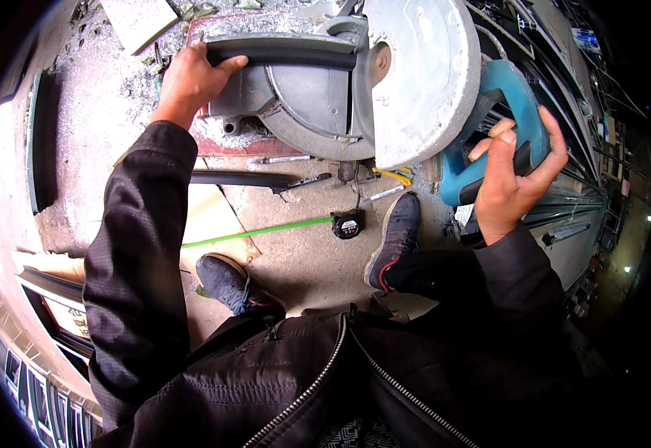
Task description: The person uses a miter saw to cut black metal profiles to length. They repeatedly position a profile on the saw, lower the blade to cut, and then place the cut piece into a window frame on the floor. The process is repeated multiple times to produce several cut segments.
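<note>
A miter saw (314,112) with a grey round base and a large pale blade guard (430,82) stands in front of me. My left hand (195,82) grips the left end of a dark profile strip (296,58), its thumb on top, and keeps it against the fence. The strip's right end reaches the guard, which hides the blade. My right hand (516,168) is wrapped round the teal handle (538,134) of the saw at the right. Its thumb and a fingertip stick up inside the handle's loop.
Beside my shoes lies a black tape measure (348,224) with its green blade (266,231) pulled out leftward. Markers (387,193) and yellow-handled pliers (395,176) lie below the saw. Long dark profiles (564,201) are stacked at right. Metal shavings (109,89) cover the floor at left.
</note>
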A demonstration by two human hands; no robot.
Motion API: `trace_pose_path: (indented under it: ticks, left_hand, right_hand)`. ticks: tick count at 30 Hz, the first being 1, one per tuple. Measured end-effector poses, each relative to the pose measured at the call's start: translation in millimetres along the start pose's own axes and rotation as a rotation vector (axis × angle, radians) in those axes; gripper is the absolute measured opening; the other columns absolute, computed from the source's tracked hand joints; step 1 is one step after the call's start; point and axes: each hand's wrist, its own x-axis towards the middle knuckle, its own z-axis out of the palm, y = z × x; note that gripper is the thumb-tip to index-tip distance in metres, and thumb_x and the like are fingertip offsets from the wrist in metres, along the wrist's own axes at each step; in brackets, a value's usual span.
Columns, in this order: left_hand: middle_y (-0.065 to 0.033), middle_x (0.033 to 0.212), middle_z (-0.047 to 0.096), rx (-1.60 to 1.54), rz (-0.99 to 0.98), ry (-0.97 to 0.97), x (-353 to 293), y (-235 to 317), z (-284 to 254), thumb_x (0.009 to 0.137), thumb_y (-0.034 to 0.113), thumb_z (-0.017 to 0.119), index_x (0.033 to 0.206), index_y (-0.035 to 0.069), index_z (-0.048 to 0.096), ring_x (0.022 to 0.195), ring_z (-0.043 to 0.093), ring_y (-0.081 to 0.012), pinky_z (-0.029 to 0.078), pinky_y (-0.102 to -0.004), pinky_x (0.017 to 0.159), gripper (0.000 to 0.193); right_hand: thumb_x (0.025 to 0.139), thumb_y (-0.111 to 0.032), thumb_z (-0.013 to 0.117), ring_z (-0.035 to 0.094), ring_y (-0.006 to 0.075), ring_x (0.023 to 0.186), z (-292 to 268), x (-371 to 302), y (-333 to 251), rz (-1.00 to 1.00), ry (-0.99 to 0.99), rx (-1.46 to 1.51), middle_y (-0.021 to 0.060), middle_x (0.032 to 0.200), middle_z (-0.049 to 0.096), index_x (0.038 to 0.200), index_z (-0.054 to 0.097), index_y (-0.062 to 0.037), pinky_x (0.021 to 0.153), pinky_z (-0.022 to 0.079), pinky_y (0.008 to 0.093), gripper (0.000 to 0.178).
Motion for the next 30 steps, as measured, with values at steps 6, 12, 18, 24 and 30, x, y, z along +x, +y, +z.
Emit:
trace_pose_path:
  ticks: [6, 12, 18, 24, 30]
  left_hand:
    - [-0.0254, 0.095, 0.074, -0.054, 0.008, 0.031, 2.5, -5.3, 6.7, 0.082, 0.064, 0.079, 0.105, -0.009, 0.07, 0.093, 0.074, -0.0373, 0.057, -0.0445, 0.084, 0.077]
    - [-0.0239, 0.096, 0.075, -0.014, 0.001, 0.007, 3.4, -5.0, 4.6, 0.085, 0.06, 0.078, 0.109, -0.006, 0.072, 0.094, 0.075, -0.0374, 0.057, -0.0456, 0.088, 0.07]
    - [-0.0253, 0.097, 0.075, -0.005, -0.023, -0.055, 3.1, -2.0, -2.7, 0.085, 0.063, 0.076, 0.108, -0.005, 0.072, 0.096, 0.074, -0.0391, 0.057, -0.0453, 0.088, 0.072]
    - [-0.0257, 0.098, 0.074, -0.108, 0.103, -0.09, -6.3, -37.4, -7.4, 0.091, 0.054, 0.074, 0.113, -0.003, 0.073, 0.099, 0.073, -0.0402, 0.055, -0.0458, 0.09, 0.062]
    - [-0.0108, 0.075, 0.068, -0.213, -0.009, -0.251, -62.4, -82.6, -60.5, 0.095, 0.038, 0.077, 0.102, 0.002, 0.075, 0.067, 0.063, -0.0204, 0.053, -0.0376, 0.069, 0.037]
  right_hand:
    - [0.096, 0.004, 0.056, 0.059, 0.0126, 0.063, -3.7, 26.1, -17.0, 0.017, -0.019, -0.007, 0.0117, 0.091, 0.065, 0.142, 0.038, -0.0001, 0.064, 0.053, 0.0272, 0.049]
    - [0.099, -0.002, 0.059, 0.062, 0.0122, 0.063, -8.7, 46.5, -23.1, 0.016, -0.065, -0.002, 0.0104, 0.09, 0.066, 0.14, 0.042, 0.0006, 0.063, 0.053, 0.0259, 0.044]
    - [0.099, 0.0, 0.059, 0.063, 0.0131, 0.063, -8.1, 54.5, -24.9, 0.032, -0.053, -0.013, 0.0111, 0.094, 0.069, 0.138, 0.044, 0.0013, 0.06, 0.053, 0.0258, 0.042]
    - [0.097, -0.005, 0.066, 0.063, 0.0125, 0.064, -12.6, 81.2, -36.0, 0.063, -0.105, -0.054, 0.0083, 0.098, 0.07, 0.138, 0.047, 0.0018, 0.059, 0.051, 0.0241, 0.045]
    - [0.102, -0.012, 0.065, 0.062, 0.0092, 0.065, -30.3, 109.5, -34.2, 0.041, -0.18, -0.155, 0.0082, 0.098, 0.074, 0.143, 0.047, 0.0002, 0.059, 0.048, 0.0205, 0.046]
